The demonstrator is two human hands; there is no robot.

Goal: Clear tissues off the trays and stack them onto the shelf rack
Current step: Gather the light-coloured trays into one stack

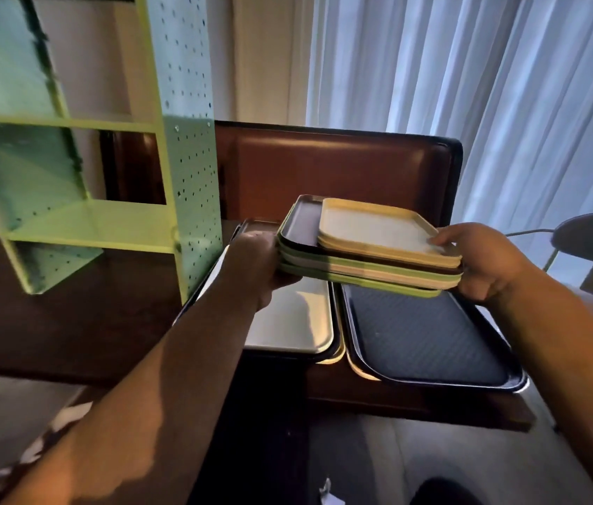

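Note:
I hold a stack of trays [367, 264] in the air above the table, with cream trays on top, a dark brown one under them and green and beige ones below. My left hand [254, 260] grips the stack's left edge. My right hand [484, 260] grips its right edge, thumb on the top cream tray. The green shelf rack [105, 227] with perforated side panels stands on the table to the left, its shelves bare. No tissue lies on the held trays.
Under the stack, a cream tray [298, 322] and a dark blue tray [422, 337] lie on further trays on the wooden table [69, 329]. A brown padded seat back [342, 169] and white curtains [488, 85] are behind. A white scrap [327, 493] lies on the floor.

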